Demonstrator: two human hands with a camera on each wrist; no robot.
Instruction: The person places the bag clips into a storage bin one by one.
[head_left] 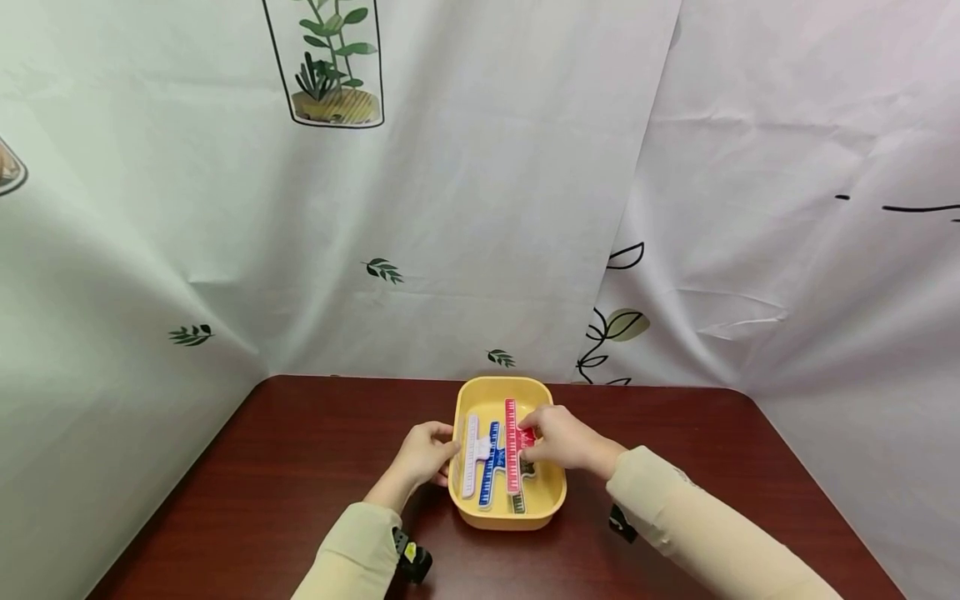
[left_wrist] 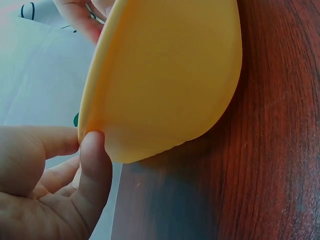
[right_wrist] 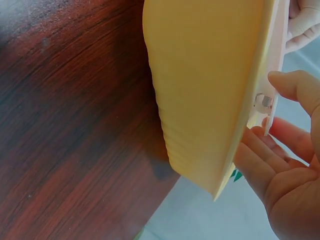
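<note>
A yellow plastic tray (head_left: 506, 523) stands on the table and holds several long ruler-like clips. Among them are a white clip (head_left: 470, 458), a blue clip (head_left: 489, 479) and a mostly covered green clip (head_left: 518, 503). My left hand (head_left: 425, 454) pinches the tray's left rim between thumb and fingers, also seen in the left wrist view. On the other side, my right hand (head_left: 562, 437) reaches over the rim and pinches the handle of the red clip (head_left: 512, 450), which lies above the green one. A metal spring (right_wrist: 266, 101) shows on a clip in the right wrist view.
The dark red wooden table (head_left: 322, 475) extends on both sides of the tray. Behind it hangs a pale curtain (head_left: 487, 208) with plant prints. Black wrist cameras sit under both sleeves.
</note>
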